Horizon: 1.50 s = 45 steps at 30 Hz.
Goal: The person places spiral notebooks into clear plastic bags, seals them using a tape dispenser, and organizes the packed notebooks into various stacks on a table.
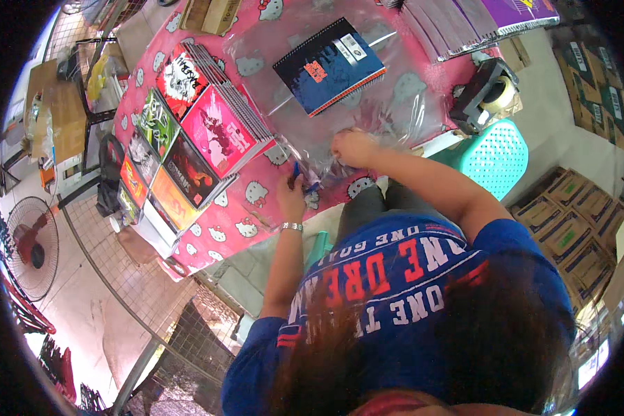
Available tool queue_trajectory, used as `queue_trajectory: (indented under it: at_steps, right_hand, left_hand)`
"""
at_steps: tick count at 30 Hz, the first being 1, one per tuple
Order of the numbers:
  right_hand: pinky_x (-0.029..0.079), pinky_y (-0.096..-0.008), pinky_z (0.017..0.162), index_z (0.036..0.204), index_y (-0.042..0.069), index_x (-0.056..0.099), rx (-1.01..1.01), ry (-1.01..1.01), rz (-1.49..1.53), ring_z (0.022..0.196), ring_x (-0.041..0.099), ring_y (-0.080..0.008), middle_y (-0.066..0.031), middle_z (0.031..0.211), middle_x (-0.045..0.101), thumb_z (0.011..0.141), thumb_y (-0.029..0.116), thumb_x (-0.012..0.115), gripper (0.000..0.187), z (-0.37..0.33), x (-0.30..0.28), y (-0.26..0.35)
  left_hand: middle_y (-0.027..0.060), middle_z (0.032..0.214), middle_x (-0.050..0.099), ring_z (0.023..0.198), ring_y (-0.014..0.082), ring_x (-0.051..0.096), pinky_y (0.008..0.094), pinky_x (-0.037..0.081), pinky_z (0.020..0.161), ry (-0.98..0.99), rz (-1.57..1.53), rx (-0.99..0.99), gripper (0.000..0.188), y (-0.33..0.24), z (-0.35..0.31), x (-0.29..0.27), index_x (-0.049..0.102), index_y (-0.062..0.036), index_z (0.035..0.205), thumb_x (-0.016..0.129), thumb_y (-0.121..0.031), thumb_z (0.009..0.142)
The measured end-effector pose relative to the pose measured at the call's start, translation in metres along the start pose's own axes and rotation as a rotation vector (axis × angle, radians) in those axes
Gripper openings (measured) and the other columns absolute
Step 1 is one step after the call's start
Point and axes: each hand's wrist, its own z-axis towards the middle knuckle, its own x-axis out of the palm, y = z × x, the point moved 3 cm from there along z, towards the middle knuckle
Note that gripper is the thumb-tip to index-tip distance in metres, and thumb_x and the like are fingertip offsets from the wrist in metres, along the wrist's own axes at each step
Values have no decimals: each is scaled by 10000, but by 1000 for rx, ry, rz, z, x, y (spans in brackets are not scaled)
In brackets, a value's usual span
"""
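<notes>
The left hand (292,194) pinches a blue pen (296,171) at the counter's (218,232) near edge, its tip hidden. The right hand (353,147), fingers curled, presses clear plastic wrap (340,118) holding a blue notebook (329,66) mid-counter.

Stacked brown cartons with green labels (568,229) at right, white barcode label (353,46) on blue notebook (329,66)

A pink-clothed table (222,229), teal plastic stool (496,156), floor fan (29,248), stacked cartons (568,229).
</notes>
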Motion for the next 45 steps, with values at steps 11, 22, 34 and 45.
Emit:
queue_trajectory:
  at_steps: [11,22,34,45]
  right_hand:
    - [480,-448,784,1132,179,586,-141,-291,-86,954,610,-273,-118,955,650,790,232,566,347,1,-105,41]
    - [525,-428,730,982,58,653,299,-60,-252,879,653,-316,-151,891,668,718,100,622,270,-46,-210,-96]
    - [476,-409,534,794,21,678,258,24,103,640,639,-281,-161,707,652,666,119,621,171,14,-178,-238]
    - [469,-283,729,871,111,627,782,-197,1391,792,570,-143,-35,892,616,820,284,541,199,3,-124,-212]
  left_hand:
    - [117,1175,571,1225,301,433,391,352,992,-201,640,771,418,-167,16,1,548,-100,1197,637,-236,812]
    - [125,829,641,740,237,622,334,478,648,209,224,433,116,-154,128,-63,646,-32,905,642,-115,824]
    - [168,1264,471,1206,350,402,514,288,1013,92,403,966,460,-196,41,52,479,-32,1231,583,-211,820]
    - [130,1516,209,1406,341,144,560,76,1113,104,769,815,722,-173,47,104,302,-52,1424,538,-427,853]
